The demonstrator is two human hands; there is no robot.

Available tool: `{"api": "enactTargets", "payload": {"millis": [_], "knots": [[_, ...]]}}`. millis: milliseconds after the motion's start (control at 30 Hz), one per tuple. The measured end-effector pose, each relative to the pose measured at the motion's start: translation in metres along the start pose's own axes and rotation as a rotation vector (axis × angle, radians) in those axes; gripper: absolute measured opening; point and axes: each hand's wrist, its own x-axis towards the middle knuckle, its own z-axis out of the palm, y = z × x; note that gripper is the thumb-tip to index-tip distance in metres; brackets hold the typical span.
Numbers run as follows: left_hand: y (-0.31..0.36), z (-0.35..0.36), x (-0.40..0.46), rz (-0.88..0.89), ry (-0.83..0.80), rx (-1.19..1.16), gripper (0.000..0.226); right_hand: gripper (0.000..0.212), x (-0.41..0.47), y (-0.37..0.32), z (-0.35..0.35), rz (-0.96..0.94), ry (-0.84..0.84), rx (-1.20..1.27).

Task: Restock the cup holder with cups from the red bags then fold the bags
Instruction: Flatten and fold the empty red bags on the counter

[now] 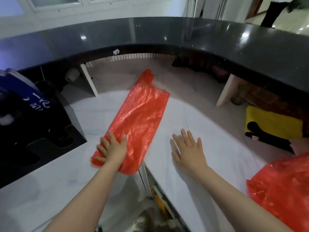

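two red bags on the white desk [217, 124]: left hand [112, 149] flat, pressing near end of long flattened bag [140, 114], right hand [188, 149] spread, holding nothing, 2nd bag [280, 186] at right edge; thin, light, slippery plastic, prob best pinched at corners.

Both arms are bare from the lower edge of the view up to the wrists, with no sleeve showing on either. The left hand [111, 150] and the right hand [188, 151] carry no gloves, rings, watch or bands that can be made out. At the bottom, between the arms, a pale perforated clog-type shoe [141, 222] shows on one foot.
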Motion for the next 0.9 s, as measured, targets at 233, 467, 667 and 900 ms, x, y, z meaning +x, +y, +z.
{"api": "enactTargets", "payload": {"millis": [233,467,667,900], "knots": [[-0.005,-0.007,-0.020,0.396,-0.006,-0.404,0.050,0.059,0.016,-0.024,0.000,-0.152,-0.055,0.031],[-0.051,-0.006,-0.017,0.628,-0.200,0.195,0.057,0.028,0.008,-0.037,0.010,-0.222,0.096,0.158],[-0.053,-0.012,-0.015,0.643,-0.187,0.179,0.057,0.036,0.021,-0.056,0.018,-0.023,0.095,0.208],[-0.055,-0.010,-0.017,0.691,-0.145,0.253,0.054,0.015,0.021,-0.069,0.016,0.233,0.194,0.348]]}}
